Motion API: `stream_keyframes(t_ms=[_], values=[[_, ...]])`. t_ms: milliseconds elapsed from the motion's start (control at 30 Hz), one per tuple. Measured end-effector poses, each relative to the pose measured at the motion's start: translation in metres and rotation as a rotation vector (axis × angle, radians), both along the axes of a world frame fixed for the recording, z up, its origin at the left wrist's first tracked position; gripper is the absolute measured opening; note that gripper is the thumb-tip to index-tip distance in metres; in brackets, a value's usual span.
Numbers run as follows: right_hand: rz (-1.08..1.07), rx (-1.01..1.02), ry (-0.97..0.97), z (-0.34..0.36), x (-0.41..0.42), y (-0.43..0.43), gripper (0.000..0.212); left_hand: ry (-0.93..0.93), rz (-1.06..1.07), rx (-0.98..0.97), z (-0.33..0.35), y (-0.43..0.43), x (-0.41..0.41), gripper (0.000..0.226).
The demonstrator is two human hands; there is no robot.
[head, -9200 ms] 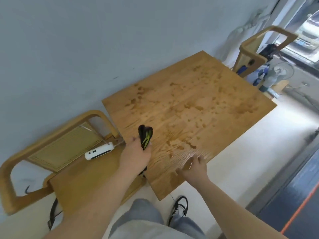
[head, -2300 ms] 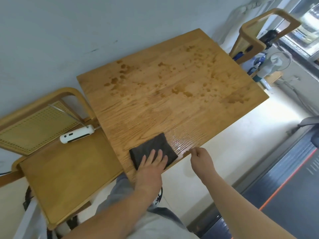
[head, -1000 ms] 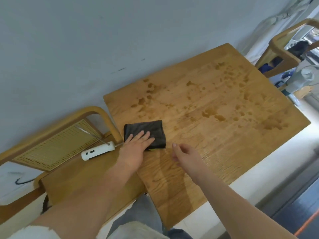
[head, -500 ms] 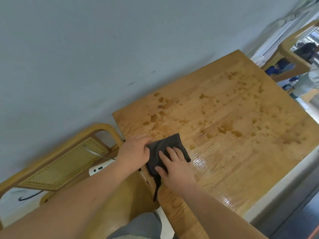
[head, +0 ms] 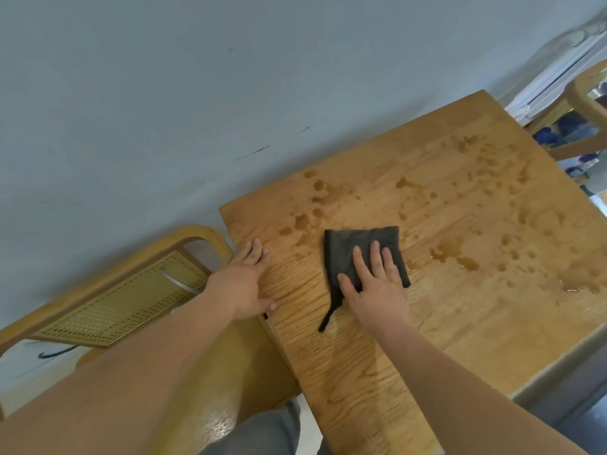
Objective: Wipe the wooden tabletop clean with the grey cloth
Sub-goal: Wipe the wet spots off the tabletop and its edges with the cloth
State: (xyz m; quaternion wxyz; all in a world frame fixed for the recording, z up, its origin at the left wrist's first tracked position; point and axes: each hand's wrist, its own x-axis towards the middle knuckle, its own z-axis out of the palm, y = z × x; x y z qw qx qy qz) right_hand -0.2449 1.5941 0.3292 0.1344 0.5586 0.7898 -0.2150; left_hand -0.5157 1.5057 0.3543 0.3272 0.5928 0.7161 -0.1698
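Dark wet blotches are seen across the far and right parts of the wooden bench [head: 460, 339]; its near-left part looks wiped. The grey cloth [head: 354, 247] is pressed flat under the open right hand [head: 374, 287]. The left hand [head: 244, 284] rests open at the bench's left edge, apart from it.

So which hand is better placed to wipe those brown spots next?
The right hand: it already lies flat on the grey cloth, beside the stains. The left hand rests bare at the tabletop edge.
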Motion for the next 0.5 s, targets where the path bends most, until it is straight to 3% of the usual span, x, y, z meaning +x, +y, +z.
stream_keyframes(t_ms=[100,267,400,500], values=[[0.027,0.087,0.012,-0.002,-0.017,-0.033,0.073,-0.056,-0.007,-0.008,0.005,0.002,-0.008,0.114],[0.372,0.084,0.105,-0.008,-0.024,-0.080,0.068,-0.092,-0.007,-0.026,0.009,0.009,-0.019,0.108],[0.513,0.022,0.081,-0.007,-0.027,-0.033,0.073,-0.132,0.018,-0.013,0.007,0.007,-0.021,0.104],[0.450,0.006,0.028,-0.003,-0.052,0.039,0.078,-0.143,0.009,-0.021,0.006,0.006,-0.021,0.103]])
